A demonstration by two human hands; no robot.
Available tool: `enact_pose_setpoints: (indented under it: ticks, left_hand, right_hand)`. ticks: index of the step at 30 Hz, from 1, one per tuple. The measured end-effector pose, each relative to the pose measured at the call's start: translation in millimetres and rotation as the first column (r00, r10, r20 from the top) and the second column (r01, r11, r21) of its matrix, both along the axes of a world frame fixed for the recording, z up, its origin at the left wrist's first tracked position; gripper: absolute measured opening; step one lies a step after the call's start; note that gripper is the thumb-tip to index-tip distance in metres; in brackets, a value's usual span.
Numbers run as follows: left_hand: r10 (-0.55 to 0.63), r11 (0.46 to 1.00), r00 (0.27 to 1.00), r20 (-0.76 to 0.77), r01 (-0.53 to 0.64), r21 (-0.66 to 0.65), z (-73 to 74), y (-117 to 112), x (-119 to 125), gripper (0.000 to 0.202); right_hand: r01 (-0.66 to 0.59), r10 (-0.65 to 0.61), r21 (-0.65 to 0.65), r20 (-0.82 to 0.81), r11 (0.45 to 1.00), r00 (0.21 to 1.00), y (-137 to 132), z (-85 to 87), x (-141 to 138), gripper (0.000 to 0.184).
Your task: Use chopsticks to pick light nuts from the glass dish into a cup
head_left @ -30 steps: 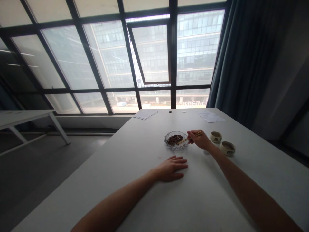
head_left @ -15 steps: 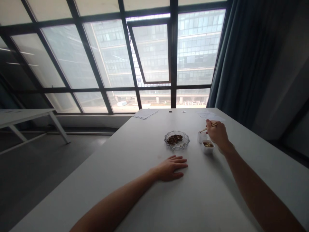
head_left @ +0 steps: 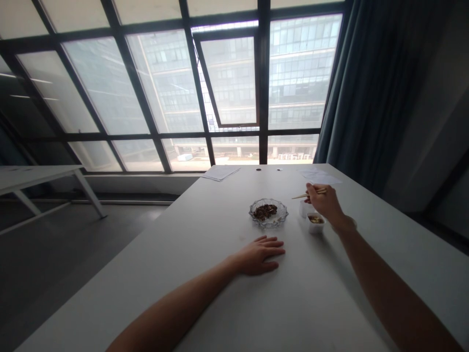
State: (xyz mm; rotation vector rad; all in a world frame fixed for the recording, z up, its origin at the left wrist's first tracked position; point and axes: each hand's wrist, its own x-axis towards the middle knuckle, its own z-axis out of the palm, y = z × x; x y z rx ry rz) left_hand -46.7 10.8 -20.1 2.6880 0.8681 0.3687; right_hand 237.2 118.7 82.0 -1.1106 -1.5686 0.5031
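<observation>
My right hand [head_left: 324, 201] is closed around a pair of light wooden chopsticks [head_left: 301, 196], their tips pointing left above the table. Below the hand stands a small clear plastic cup [head_left: 304, 210], partly hidden by it. Just in front is a second small cup [head_left: 315, 229] with brown and pale bits inside. To the left sits a clear glass dish [head_left: 281, 215] with a scalloped rim, holding a heap of small dark brown pieces [head_left: 265, 211] too small to name. My left hand [head_left: 259, 255] lies flat on the table with its fingers spread, nearer to me than the dish.
The white table [head_left: 205, 234] reaches toward the window. Paper sheets [head_left: 221, 172] lie at its far left corner and more sheets [head_left: 319, 176] at the far right. Another white table [head_left: 40, 176] stands to the left, and a dark curtain [head_left: 362, 98] hangs on the right.
The chopsticks' tips have lifted from the rear cup and swung left, toward the glass dish. My right hand has shifted slightly left with them. My left hand has stayed put.
</observation>
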Motion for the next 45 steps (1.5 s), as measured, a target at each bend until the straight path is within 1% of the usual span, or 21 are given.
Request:
enact_pose_setpoints:
  ticks: [2, 3, 5, 6, 8, 11, 15, 18, 23, 27, 31, 38, 45]
  left_hand:
    - [0.002, 1.000, 1.000, -0.001, -0.002, 0.000, 0.2, -0.3, 0.3, 0.056]
    - [0.004, 1.000, 1.000, -0.001, -0.004, 0.002, 0.2, -0.5, 0.5, 0.056]
    - [0.008, 1.000, 1.000, -0.004, -0.008, 0.004, 0.3, -0.9, 0.7, 0.055]
    - [0.009, 1.000, 1.000, -0.006, -0.009, 0.003, 0.4, -1.0, 0.7, 0.055]
    - [0.008, 1.000, 1.000, -0.008, -0.008, 0.003, 1.2, -1.3, 0.6, 0.055]
    - [0.002, 1.000, 1.000, -0.008, -0.002, 0.005, 2.5, -1.5, 0.6, 0.055]
    - [-0.001, 1.000, 1.000, -0.001, 0.002, 0.012, 2.7, -1.2, 1.5, 0.055]
    - [-0.002, 1.000, 1.000, 0.001, 0.002, 0.010, 2.1, -0.9, 2.2, 0.055]
    - [0.002, 1.000, 1.000, 0.001, -0.002, 0.006, 2.8, -1.7, 2.2, 0.055]
    - [0.004, 1.000, 1.000, -0.001, -0.004, 0.003, 4.0, -2.3, 2.0, 0.055]
    - [0.002, 1.000, 1.000, -0.002, -0.002, 0.005, 3.8, -1.9, 2.0, 0.055]
    - [-0.001, 1.000, 1.000, -0.004, 0.001, 0.014, 2.5, -0.5, 2.6, 0.055]
    - [0.001, 1.000, 1.000, -0.006, -0.001, 0.019, 2.7, -0.6, 2.4, 0.054]
  right_hand:
    - [-0.068, 0.065, -0.041, -0.072, 0.997, 0.995, -1.7, -3.9, -12.1, 0.051]
    - [-0.125, 0.120, -0.058, -0.087, 0.990, 0.989, -2.0, -7.0, -17.5, 0.052]
    - [-0.256, 0.250, -0.087, -0.068, 0.963, 0.966, -2.2, -14.1, -26.1, 0.052]
    - [-0.295, 0.292, -0.098, -0.042, 0.950, 0.955, -2.5, -17.5, -29.1, 0.051]
    - [-0.341, 0.345, -0.114, 0.017, 0.933, 0.938, -3.9, -22.6, -33.2, 0.050]
    - [-0.378, 0.386, -0.104, 0.072, 0.920, 0.920, -8.2, -25.7, -36.5, 0.048]
    - [-0.393, 0.404, -0.105, 0.113, 0.913, 0.908, -10.1, -29.0, -38.2, 0.045]
    - [-0.395, 0.405, -0.113, 0.089, 0.912, 0.910, -6.4, -35.2, -38.7, 0.044]
    - [-0.347, 0.355, -0.098, 0.069, 0.933, 0.933, -1.0, -42.6, -39.8, 0.046]
    - [-0.313, 0.318, -0.073, 0.082, 0.947, 0.944, -0.7, -43.2, -41.1, 0.048]
    - [-0.318, 0.322, -0.065, 0.088, 0.946, 0.943, -1.7, -41.9, -41.8, 0.049]
    - [-0.379, 0.375, -0.029, 0.226, 0.925, 0.899, -5.4, -40.0, -43.0, 0.044]
    - [-0.348, 0.350, -0.044, 0.163, 0.936, 0.922, -4.5, -44.5, -45.6, 0.045]
